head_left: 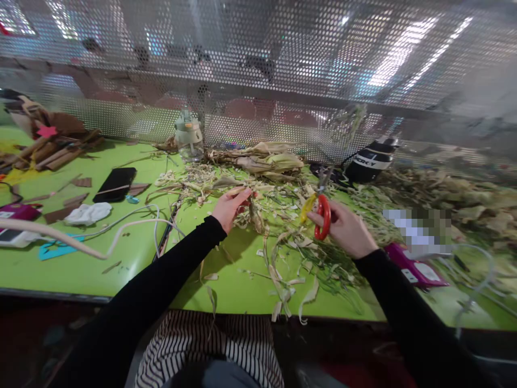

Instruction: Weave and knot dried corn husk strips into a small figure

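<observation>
My left hand point(228, 209) is closed on a dried, brownish strip of plant leaf point(256, 216), which hangs down from between thumb and fingers. A pair of scissors point(326, 207) with one red and one yellow handle is in my right hand point(350, 229), its blades pointing up and away from me. The two hands are apart, above a layer of dry plant scraps. Curled pale strips point(274, 264) trail between them toward the table's front edge. Farther back lies a pile of dried corn husks point(274, 161).
The green table point(100, 272) carries a clear bottle point(188, 137), a black phone point(115, 184), crumpled tissue point(88, 213), white cables and a purple power strip point(416, 267). Bark pieces point(48, 151) lie at left, a black container point(369, 161) and dry leaves at right. A perforated metal screen point(161, 102) stands behind.
</observation>
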A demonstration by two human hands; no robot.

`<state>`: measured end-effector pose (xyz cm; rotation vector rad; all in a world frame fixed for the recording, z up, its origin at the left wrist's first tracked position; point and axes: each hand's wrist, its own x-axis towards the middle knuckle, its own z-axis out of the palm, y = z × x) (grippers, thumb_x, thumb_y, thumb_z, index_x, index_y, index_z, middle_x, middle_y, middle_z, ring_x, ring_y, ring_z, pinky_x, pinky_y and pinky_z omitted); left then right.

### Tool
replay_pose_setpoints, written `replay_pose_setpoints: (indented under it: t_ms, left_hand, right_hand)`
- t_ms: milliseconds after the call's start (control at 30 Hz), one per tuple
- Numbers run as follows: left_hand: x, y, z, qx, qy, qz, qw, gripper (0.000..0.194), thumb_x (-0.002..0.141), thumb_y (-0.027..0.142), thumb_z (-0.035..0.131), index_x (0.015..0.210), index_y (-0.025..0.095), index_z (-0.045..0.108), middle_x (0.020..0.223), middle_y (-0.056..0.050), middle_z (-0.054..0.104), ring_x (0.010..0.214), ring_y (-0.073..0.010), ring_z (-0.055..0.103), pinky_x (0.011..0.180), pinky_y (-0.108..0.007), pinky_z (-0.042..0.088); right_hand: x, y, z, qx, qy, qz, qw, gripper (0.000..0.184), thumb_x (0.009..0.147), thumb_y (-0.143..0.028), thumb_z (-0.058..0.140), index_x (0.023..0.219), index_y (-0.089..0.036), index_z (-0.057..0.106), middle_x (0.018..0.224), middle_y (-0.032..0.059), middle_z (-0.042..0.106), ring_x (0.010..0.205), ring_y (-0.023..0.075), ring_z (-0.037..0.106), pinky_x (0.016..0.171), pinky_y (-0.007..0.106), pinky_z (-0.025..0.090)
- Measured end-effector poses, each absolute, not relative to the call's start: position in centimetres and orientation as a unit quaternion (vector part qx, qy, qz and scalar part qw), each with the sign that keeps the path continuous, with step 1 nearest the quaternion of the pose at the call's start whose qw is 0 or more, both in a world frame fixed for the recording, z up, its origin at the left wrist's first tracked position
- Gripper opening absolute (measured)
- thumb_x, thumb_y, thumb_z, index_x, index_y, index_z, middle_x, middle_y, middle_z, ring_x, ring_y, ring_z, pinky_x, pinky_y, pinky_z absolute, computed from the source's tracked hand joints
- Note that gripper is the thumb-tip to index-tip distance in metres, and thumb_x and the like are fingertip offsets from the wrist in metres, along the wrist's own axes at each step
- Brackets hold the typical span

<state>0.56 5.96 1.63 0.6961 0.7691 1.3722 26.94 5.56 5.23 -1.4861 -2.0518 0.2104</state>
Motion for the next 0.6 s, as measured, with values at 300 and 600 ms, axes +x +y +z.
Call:
replay_pose_setpoints:
  t_ms: [300, 600]
  left_hand:
    - [-0.4, 6.3, 2.3, 0.29, 0.352, 0.647, 0.611, 0.021, 0.063, 0.028, 0.076, 0.077, 0.016, 0.065, 0.068, 0.004, 0.061, 0.055, -0.0035, 0.049, 0.046, -0.014, 0.033]
    - [-0.4, 5.8, 2.9, 0.281, 0.312, 0.601, 0.679, 0.014, 0.078, 0.028, 0.065, 0.081, 0.014, 0.065, 0.069, 0.0, 0.066, 0.057, -0.0049, 0.057, 0.052, -0.015, 0.042]
  right_hand:
    - [23.9, 3.8, 4.4, -0.512, -0.807, 0.144, 0.257, 0.026, 0.08, -0.045, 0.057, 0.08, -0.019, 0.057, 0.08, 0.0058, 0.064, 0.073, 0.0199, 0.061, 0.068, 0.033, 0.05]
    - [24.1, 3.3, 4.2, -0.481, -0.683, 0.371, 0.405, 0.03, 0.077, -0.039, 0.063, 0.102, -0.024, 0.056, 0.102, 0.0051, 0.066, 0.099, 0.0257, 0.064, 0.09, 0.044, 0.049]
